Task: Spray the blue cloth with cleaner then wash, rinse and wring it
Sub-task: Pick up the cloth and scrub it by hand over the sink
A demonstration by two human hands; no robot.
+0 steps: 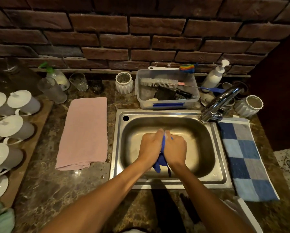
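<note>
Both hands (pixel 163 147) apparently around blue cloth (pixel 161 161).

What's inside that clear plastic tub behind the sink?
The tub holds a white bristle brush, a dark sponge-like pad and a black handle. Whatever lies beneath them is hidden.

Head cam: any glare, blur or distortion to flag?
Head view: dim, warm light; strong wide-angle bowing of the brick wall and counter edges; glare on the faucet and sink rim; both hands slightly motion-soft around the blue cloth; corners darkened.
</note>
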